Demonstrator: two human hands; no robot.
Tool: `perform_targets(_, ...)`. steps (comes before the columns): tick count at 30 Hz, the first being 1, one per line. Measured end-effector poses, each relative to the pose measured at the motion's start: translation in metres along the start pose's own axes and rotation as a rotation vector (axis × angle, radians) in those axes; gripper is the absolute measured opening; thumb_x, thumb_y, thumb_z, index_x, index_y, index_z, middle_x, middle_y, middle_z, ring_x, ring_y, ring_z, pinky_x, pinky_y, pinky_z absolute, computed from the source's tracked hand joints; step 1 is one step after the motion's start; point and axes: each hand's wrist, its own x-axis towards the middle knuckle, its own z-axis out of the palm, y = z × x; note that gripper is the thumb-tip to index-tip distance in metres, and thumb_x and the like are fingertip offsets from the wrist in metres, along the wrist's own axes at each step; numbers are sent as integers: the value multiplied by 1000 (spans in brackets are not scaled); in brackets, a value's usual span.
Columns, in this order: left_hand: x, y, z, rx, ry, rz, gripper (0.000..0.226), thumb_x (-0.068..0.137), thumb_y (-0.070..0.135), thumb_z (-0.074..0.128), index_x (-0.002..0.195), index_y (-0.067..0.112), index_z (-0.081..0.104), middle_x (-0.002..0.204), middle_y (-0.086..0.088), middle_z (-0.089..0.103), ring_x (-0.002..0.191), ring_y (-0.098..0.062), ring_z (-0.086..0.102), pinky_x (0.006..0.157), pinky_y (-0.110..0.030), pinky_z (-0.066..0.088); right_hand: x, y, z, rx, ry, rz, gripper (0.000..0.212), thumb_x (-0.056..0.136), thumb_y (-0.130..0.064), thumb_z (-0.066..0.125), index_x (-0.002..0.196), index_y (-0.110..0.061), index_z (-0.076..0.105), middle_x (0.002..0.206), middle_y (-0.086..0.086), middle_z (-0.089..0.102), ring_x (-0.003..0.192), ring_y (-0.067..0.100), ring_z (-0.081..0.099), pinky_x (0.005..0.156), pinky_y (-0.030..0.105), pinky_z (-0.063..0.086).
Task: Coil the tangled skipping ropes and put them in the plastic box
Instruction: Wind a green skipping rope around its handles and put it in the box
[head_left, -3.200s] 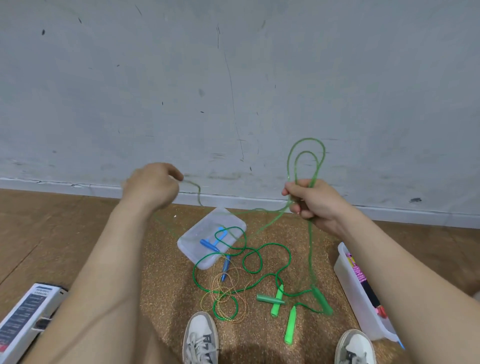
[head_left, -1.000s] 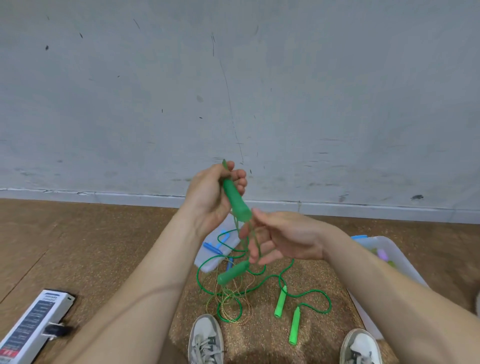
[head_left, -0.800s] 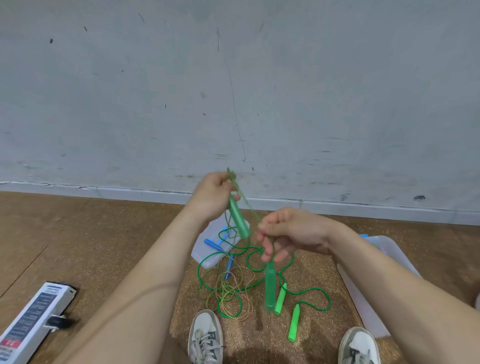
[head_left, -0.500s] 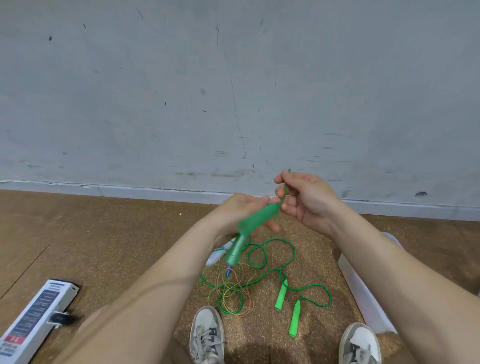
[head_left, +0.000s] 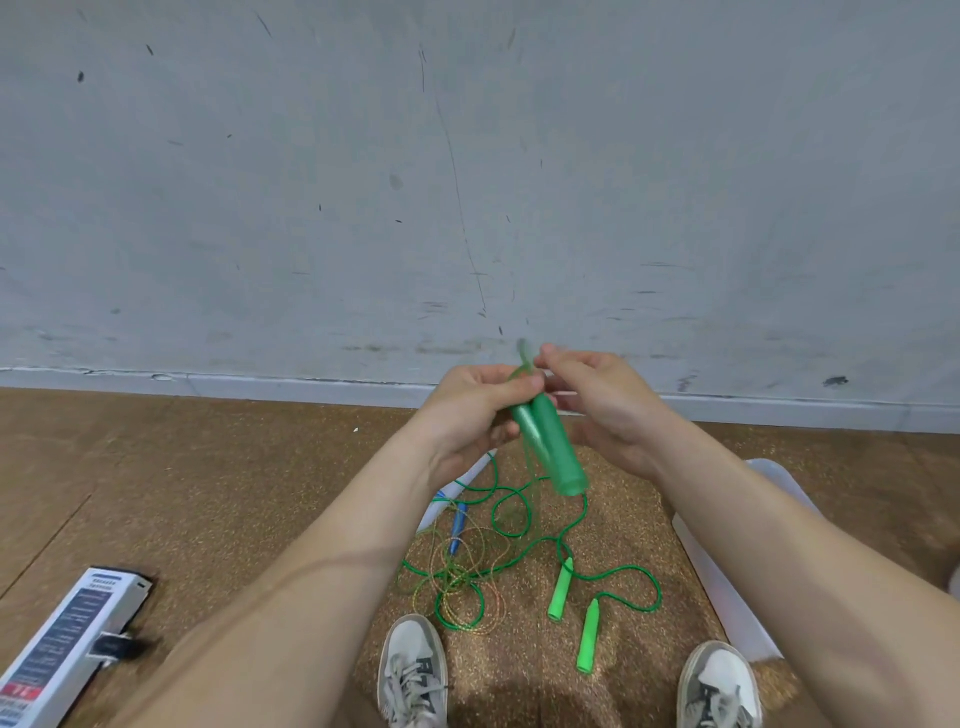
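Note:
My left hand (head_left: 470, 415) grips the tops of two dark green translucent handles (head_left: 550, 447), held side by side and pointing down to the right. My right hand (head_left: 608, 410) faces it and pinches that rope's thin green cord (head_left: 524, 358) just above the handles. A few strands hang below them. On the floor lie a bright green rope (head_left: 623, 577) with two light green handles (head_left: 561, 587), tangled with a thin gold rope (head_left: 467, 582). A blue handle (head_left: 457, 527) lies beside them. The clear plastic box (head_left: 727, 582) stands at right, mostly behind my right forearm.
A clear plastic lid (head_left: 457, 491) lies on the floor behind my left wrist. A white printed carton (head_left: 67, 644) sits at lower left. My two shoes (head_left: 413, 670) stand at the bottom edge. A grey wall with a skirting board closes the far side.
The two dark green handles have come together side by side in my left hand. My right hand has moved in close and taken the cord above them.

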Motion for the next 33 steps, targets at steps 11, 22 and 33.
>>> perform_targets(11, 2, 6, 2, -57, 206, 41, 10, 90, 10, 58, 80, 6, 58, 78, -15, 62, 70, -25, 55, 56, -27, 45, -11, 7, -3, -602, -266, 123, 24, 97, -32, 54, 82, -14, 52, 53, 1, 53, 42, 10, 55, 37, 16, 37)
perform_targets(22, 5, 6, -1, 197, 204, 43, 23, 95, 11, 56, 71, 10, 54, 71, -6, 59, 59, -13, 53, 50, -16, 49, -10, 10, -5, -699, -230, 220, 30, 93, -34, 62, 75, -12, 51, 52, 0, 53, 50, 12, 61, 46, 21, 50)
perform_targets(33, -1, 26, -3, 175, 236, 81, 26, 93, 23, 58, 73, 7, 62, 69, -10, 64, 50, -14, 58, 48, -21, 50, -16, -9, -19, -95, -442, 374, 17, 97, -24, 49, 82, -16, 48, 56, -5, 30, 36, -1, 24, 29, 9, 17)
